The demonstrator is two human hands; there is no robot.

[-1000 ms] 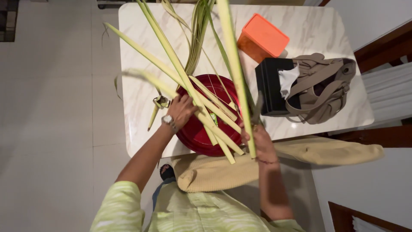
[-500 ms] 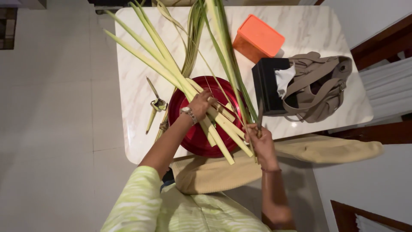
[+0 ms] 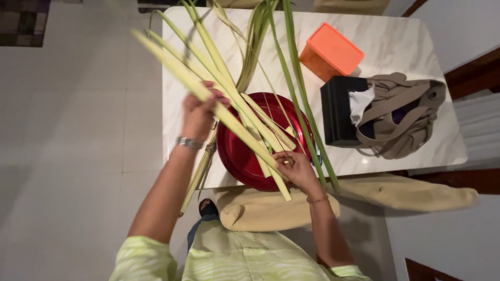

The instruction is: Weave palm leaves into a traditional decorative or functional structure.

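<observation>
Long pale green palm leaves (image 3: pixel 229 88) fan out over a round red tray (image 3: pixel 245 156) on a white marble table (image 3: pixel 396 47). My left hand (image 3: pixel 200 112), with a wristwatch, is raised above the table's left edge and closed around one broad leaf strip. My right hand (image 3: pixel 294 167) sits at the tray's front rim, pinching the lower ends of the thin leaf strips. Several more leaves run away toward the far edge of the table.
An orange lidded box (image 3: pixel 333 52) stands at the back right. A black tissue box (image 3: pixel 341 112) and a beige handbag (image 3: pixel 403 117) lie to the right of the tray. A tan cushion (image 3: pixel 260 208) lies below the table edge, on my lap.
My left hand has moved left and up from over the tray, lifting a broad leaf strip away from the bundle. My right hand stays at the tray's front rim.
</observation>
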